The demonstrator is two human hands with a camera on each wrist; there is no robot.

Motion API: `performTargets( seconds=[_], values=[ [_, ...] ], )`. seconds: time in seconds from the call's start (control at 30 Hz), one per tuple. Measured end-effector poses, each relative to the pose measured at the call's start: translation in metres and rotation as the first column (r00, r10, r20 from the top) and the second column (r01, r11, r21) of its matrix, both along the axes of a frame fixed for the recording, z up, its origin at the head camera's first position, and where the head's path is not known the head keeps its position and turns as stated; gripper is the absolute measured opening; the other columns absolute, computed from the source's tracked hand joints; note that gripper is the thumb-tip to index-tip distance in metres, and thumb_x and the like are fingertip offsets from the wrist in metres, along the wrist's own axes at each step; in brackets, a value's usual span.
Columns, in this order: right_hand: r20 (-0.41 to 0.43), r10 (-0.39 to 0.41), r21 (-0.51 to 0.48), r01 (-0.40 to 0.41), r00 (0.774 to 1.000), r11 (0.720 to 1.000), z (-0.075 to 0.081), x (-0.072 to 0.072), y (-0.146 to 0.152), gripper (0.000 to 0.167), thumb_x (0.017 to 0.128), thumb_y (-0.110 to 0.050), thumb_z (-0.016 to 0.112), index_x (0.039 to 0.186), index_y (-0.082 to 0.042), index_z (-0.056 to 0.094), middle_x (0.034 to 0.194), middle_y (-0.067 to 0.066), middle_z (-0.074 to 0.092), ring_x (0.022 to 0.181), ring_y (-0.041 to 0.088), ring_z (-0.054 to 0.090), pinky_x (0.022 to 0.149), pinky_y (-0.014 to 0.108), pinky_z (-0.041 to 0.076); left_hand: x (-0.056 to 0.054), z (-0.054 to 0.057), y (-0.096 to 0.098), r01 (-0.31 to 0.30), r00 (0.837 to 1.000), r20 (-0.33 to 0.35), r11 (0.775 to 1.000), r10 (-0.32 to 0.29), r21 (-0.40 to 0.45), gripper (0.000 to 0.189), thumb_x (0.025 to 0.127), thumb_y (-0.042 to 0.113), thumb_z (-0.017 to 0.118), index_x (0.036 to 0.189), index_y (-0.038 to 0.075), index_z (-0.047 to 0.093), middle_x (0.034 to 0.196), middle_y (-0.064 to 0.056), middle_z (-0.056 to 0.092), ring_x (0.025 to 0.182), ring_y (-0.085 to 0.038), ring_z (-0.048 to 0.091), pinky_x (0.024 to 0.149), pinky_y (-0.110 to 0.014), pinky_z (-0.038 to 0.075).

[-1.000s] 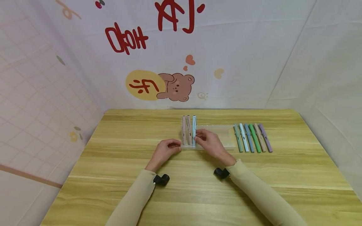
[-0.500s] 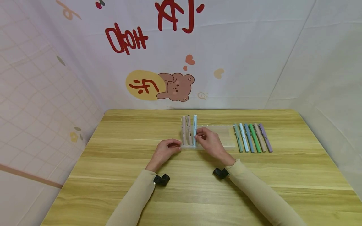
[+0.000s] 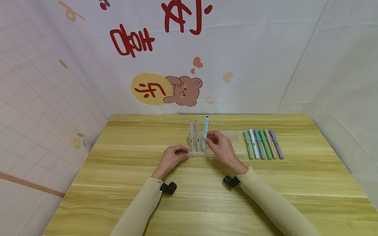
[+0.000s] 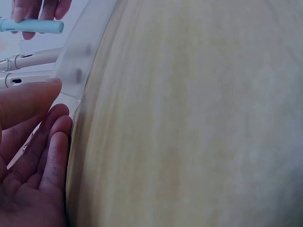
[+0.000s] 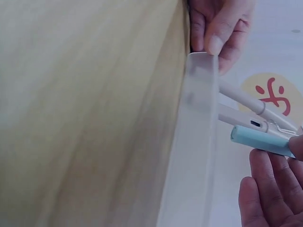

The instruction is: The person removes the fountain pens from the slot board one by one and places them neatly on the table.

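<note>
A clear pen holder [image 3: 239, 144] lies across the table, its frosted front strip [image 5: 187, 170] close up in the right wrist view. My left hand [image 3: 175, 156] grips its left end between thumb and fingers. Two greyish-pink pens [image 3: 192, 137] stand side by side in the left end of the holder. My right hand [image 3: 220, 144] pinches a light blue pen [image 3: 206, 127] with thumb and fingertips, just right of those two. This pen is tilted, top leaning right; its lower end [image 5: 241, 134] shows free of the front strip in the right wrist view.
Right of the holder, several pens lie in a row on the wooden table [image 3: 192, 203]: grey-green [image 3: 248, 144], pale blue [image 3: 254, 144], blue [image 3: 260, 144], green [image 3: 265, 144], beige [image 3: 270, 144] and purple [image 3: 276, 144]. A printed cloth wall [image 3: 251, 49] rises behind the table.
My right hand has lifted the light blue pen up and slightly right, away from the two pinkish pens, and the pen now tilts. My left hand has stayed at the holder's left end.
</note>
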State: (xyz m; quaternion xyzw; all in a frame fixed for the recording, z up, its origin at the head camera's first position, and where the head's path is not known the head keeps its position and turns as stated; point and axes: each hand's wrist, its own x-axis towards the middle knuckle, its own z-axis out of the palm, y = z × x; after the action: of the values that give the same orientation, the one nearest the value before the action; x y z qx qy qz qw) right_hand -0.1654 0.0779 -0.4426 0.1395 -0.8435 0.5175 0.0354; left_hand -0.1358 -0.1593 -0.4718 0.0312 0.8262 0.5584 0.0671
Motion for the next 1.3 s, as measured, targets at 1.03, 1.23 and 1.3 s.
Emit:
performTargets(
  seconds=[1.03, 1.23, 1.3],
  values=[
    [-0.037, -0.058, -0.146, 0.052, 0.998, 0.988, 0.034, 0.018, 0.044, 0.027, 0.099, -0.017, 0.072, 0.119, -0.001, 0.061, 0.111, 0.015, 0.068, 0.102, 0.031, 0.072, 0.086, 0.026, 0.056, -0.003, -0.003, 0.003, -0.013, 1.0, -0.014, 1.0, 0.013, -0.005, 0.018, 0.092, 0.007, 0.078, 0.109, 0.005, 0.078, 0.105, -0.006, 0.075, 0.096, -0.017, 0.071, 0.086, -0.033, 0.055],
    [-0.029, -0.058, -0.164, 0.052, 0.998, 0.985, 0.039, 0.022, 0.056, 0.029, 0.1, -0.019, 0.071, 0.119, 0.0, 0.06, 0.111, 0.015, 0.067, 0.103, 0.03, 0.07, 0.085, 0.02, 0.055, -0.002, -0.003, 0.002, -0.016, 1.0, -0.023, 1.0, 0.016, 0.001, 0.017, 0.091, 0.007, 0.079, 0.109, 0.006, 0.078, 0.107, -0.007, 0.076, 0.097, -0.018, 0.071, 0.085, -0.033, 0.055],
    [-0.036, -0.063, -0.165, 0.057, 0.997, 0.985, 0.04, 0.024, 0.059, 0.029, 0.1, -0.019, 0.071, 0.119, 0.0, 0.06, 0.11, 0.015, 0.066, 0.102, 0.027, 0.07, 0.084, 0.019, 0.055, -0.002, -0.003, 0.002, -0.015, 1.0, -0.022, 1.0, 0.015, 0.003, 0.017, 0.091, 0.007, 0.079, 0.109, 0.006, 0.078, 0.107, -0.007, 0.075, 0.097, -0.018, 0.07, 0.085, -0.033, 0.055]
  ],
)
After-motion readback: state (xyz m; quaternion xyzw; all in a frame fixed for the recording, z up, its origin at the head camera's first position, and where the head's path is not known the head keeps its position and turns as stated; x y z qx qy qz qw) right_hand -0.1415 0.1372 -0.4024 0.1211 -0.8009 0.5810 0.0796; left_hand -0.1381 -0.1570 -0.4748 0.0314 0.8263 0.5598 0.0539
